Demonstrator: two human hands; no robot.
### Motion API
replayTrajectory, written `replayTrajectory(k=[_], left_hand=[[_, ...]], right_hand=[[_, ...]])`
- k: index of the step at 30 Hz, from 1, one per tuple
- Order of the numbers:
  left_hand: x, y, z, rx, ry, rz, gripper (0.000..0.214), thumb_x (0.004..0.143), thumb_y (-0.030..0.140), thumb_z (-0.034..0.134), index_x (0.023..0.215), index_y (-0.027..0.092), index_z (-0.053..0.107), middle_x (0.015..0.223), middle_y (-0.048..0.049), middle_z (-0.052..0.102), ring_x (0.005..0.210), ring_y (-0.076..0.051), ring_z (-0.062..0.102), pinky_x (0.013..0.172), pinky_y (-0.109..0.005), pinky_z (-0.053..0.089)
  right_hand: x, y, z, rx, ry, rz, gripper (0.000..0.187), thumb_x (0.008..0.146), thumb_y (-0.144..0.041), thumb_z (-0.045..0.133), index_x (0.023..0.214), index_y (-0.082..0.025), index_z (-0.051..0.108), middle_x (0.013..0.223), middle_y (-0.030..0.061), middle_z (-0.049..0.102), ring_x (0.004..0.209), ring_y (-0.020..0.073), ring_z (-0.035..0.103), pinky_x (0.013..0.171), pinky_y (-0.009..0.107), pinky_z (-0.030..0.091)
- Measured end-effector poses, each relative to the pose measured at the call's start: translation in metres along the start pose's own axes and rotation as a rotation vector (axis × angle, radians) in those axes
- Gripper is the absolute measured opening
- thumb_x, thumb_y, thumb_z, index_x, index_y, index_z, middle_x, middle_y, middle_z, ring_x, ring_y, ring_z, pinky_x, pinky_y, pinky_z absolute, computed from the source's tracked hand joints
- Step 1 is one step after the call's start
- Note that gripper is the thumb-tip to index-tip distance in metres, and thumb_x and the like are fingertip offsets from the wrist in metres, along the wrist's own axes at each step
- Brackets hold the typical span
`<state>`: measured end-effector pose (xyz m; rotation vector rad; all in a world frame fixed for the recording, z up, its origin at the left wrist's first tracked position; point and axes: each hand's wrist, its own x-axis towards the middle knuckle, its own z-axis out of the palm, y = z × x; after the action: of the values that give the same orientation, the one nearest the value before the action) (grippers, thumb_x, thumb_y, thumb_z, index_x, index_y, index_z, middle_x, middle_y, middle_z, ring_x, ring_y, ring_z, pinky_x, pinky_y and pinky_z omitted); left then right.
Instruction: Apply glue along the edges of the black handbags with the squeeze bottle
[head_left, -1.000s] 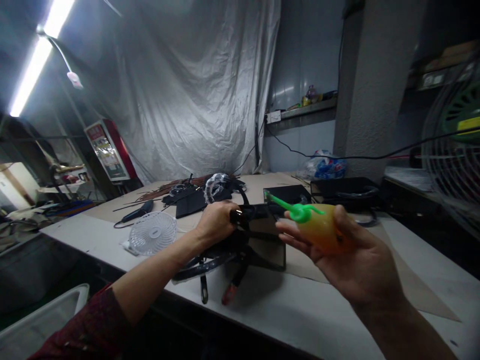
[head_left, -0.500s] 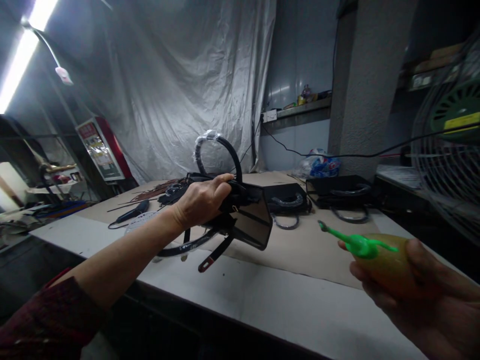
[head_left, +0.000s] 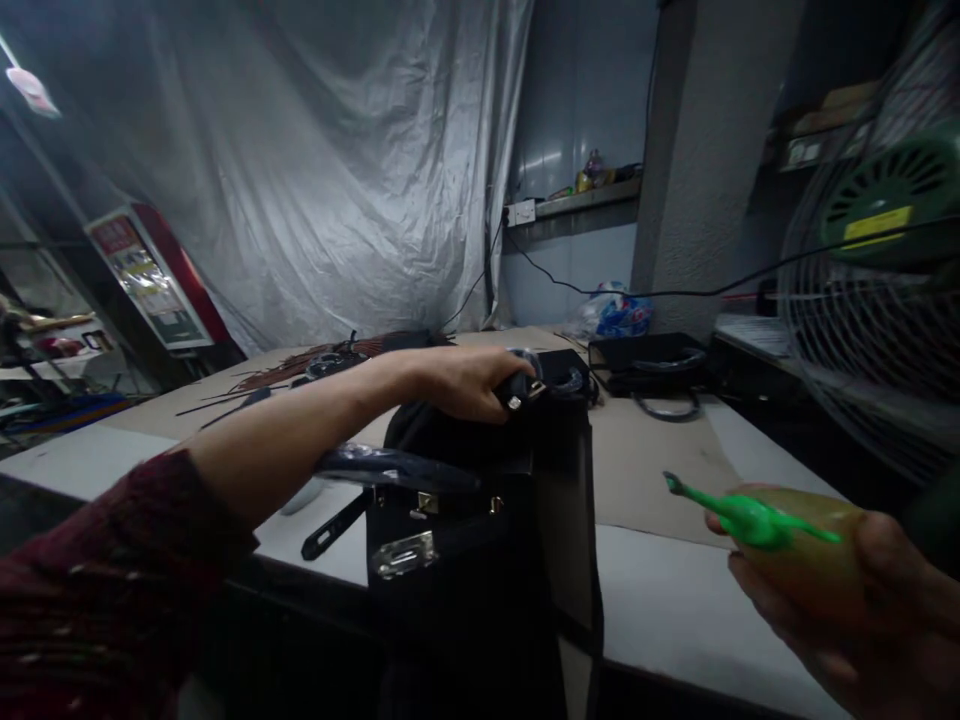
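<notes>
My left hand (head_left: 476, 383) is closed on the top of a black handbag (head_left: 480, 560), gripping a dark part with a small metal fitting at its end. The bag stands upright at the table's front edge, its side panel turned right. Metal hardware (head_left: 405, 553) shows on its front. A plastic-wrapped handle (head_left: 401, 467) and a loose strap (head_left: 337, 525) stick out to the left. On the right, my right hand (head_left: 885, 610) is wrapped round a yellowish squeeze bottle (head_left: 802, 550) with a green nozzle (head_left: 757, 520) pointing left, apart from the bag.
More black bags (head_left: 649, 365) with wrapped handles lie farther back on the paper-covered table (head_left: 645, 480). Brown strips (head_left: 300, 362) are piled at the back left. A large fan (head_left: 862, 280) stands on the right. A silver plastic sheet (head_left: 360, 180) hangs behind.
The handbag has come closer and lower, now large at the table's front edge and turned upright. My left hand has shifted right over its top. My right hand still holds the bottle, slightly lower right.
</notes>
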<state>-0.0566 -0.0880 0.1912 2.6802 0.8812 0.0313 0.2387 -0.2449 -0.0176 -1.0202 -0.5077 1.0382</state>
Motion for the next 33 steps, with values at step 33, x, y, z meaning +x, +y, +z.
replayTrajectory(k=[33], left_hand=[[0.102,-0.112,0.208,-0.411,-0.367,-0.099,0.016,0.075,0.011,0.076,0.090,0.017,0.075,0.081,0.0026,0.075,0.075,-0.014,0.064,0.072,-0.024,0.051]], right_hand=[[0.069,0.029,0.017,-0.995,-0.410,-0.533,0.043,0.077,-0.068,0.076,0.088,-0.027,0.071,0.077,0.0037,0.071,0.064,0.0263,0.066,0.058,0.038,0.052]])
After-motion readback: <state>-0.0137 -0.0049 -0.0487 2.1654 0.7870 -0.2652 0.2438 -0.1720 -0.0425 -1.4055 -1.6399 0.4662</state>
